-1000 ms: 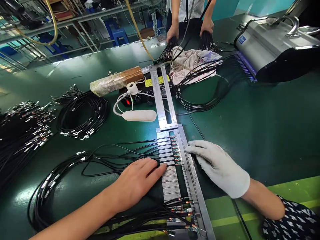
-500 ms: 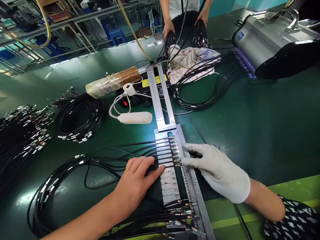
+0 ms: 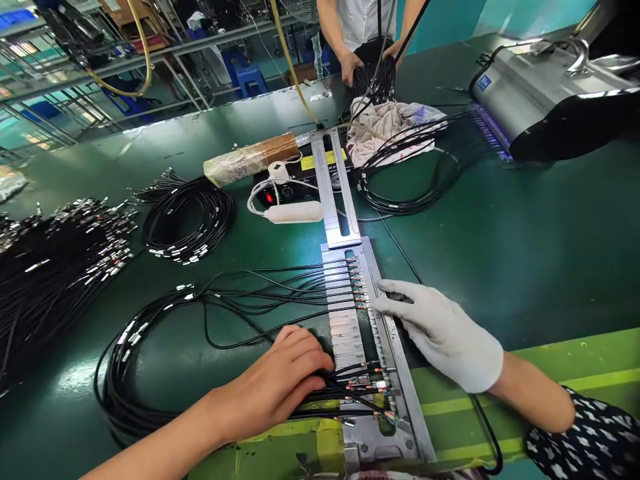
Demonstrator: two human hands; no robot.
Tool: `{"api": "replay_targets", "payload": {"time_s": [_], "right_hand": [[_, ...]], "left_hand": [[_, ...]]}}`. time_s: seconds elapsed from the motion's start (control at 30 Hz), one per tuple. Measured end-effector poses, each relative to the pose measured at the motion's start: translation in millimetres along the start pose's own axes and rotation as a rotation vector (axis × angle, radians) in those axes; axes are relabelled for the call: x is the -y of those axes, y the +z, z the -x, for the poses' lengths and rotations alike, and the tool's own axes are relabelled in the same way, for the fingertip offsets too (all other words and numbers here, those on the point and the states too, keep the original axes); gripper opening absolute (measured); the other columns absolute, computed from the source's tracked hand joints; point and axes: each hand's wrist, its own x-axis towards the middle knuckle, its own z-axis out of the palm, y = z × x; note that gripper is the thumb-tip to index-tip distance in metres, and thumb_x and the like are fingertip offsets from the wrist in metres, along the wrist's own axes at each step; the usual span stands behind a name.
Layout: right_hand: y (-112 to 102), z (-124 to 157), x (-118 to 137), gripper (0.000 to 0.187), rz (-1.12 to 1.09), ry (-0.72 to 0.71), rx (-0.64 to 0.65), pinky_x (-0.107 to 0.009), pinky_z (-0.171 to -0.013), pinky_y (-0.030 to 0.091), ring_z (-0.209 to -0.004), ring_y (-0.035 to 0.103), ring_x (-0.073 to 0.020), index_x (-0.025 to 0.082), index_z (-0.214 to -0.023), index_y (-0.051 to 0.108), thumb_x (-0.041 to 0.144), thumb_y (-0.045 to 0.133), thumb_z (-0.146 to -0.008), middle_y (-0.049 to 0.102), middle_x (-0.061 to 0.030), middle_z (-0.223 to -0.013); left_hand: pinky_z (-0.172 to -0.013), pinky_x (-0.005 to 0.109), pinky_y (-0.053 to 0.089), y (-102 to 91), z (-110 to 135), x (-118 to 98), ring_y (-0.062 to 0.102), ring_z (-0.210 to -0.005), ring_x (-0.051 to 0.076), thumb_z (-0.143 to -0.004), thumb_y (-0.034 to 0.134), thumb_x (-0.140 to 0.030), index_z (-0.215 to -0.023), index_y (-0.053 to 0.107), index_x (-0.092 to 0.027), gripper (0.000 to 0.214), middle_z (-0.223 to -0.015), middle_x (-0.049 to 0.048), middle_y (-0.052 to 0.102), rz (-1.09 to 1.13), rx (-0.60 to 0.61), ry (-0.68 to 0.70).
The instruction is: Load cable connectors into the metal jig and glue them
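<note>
My bare left hand (image 3: pixel 283 377) is closed, with thumb and fingers pinching around a black cable (image 3: pixel 345 371) from the bunch at the lower part of a slotted metal fixture (image 3: pixel 346 333). My right hand (image 3: pixel 445 333), in a white glove, rests with its fingers stretched out, the tips on the fixture's long metal rail (image 3: pixel 395 360). Several thin black cables (image 3: pixel 300 283) lie side by side across the fixture's upper slots, their stripped, coloured wire ends near the rail. A loose cable coil (image 3: pixel 117 360) leads to them from the left.
A white lamp (image 3: pixel 294 212) lights the fixture. Behind it are a black control box (image 3: pixel 287 193) and a wrapped block (image 3: pixel 250 159). Cable bundles (image 3: pixel 60 267) lie left. A silver machine (image 3: pixel 545 93) stands at right. A co-worker's hands (image 3: pixel 353 67) hold cables at the back.
My left hand has moved down the fixture from the upper row of cables to the lower bunch. My gloved hand stays at the rail. The co-worker's hands have come closer together.
</note>
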Motion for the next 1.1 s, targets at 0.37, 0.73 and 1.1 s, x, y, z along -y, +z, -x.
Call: {"api": "replay_targets", "payload": {"time_s": [0.37, 0.73, 1.1], "right_hand": [[0, -2, 0, 0.044, -0.017, 0.026, 0.001, -0.046, -0.092, 0.056, -0.119, 0.059, -0.0236, 0.032, -0.128, 0.056, 0.01, 0.039, -0.094, 0.057, -0.007, -0.137], [0, -3, 0, 0.043, -0.058, 0.039, -0.01, -0.046, -0.094, 0.055, -0.12, 0.059, -0.0231, 0.033, -0.129, 0.054, 0.011, 0.041, -0.094, 0.056, -0.0061, -0.137], [0, -3, -1, 0.045, -0.093, 0.056, 0.014, -0.046, -0.095, 0.053, -0.121, 0.057, -0.0226, 0.032, -0.129, 0.053, 0.009, 0.042, -0.093, 0.054, -0.0064, -0.138]], "left_hand": [[-0.064, 0.025, 0.046, 15.6, -5, 22, 0.054, -0.07, 0.015, -0.094, 0.037, -0.002, -0.114, 0.052, -0.016, 0.029, -0.085, 0.0018, 0.058, -0.412, -0.332, -0.034], [-0.064, 0.032, 0.035, -32.6, -15, 11, 0.049, -0.065, 0.019, -0.08, 0.037, 0.004, -0.131, 0.048, -0.012, 0.055, -0.08, 0.0034, 0.056, -0.707, -0.015, 0.104], [-0.067, 0.031, 0.03, -33.4, -24, 16, 0.046, -0.066, 0.017, -0.09, 0.03, 0.003, -0.132, 0.047, -0.016, 0.049, -0.083, 0.0018, 0.054, -0.598, -0.027, 0.098]]}}
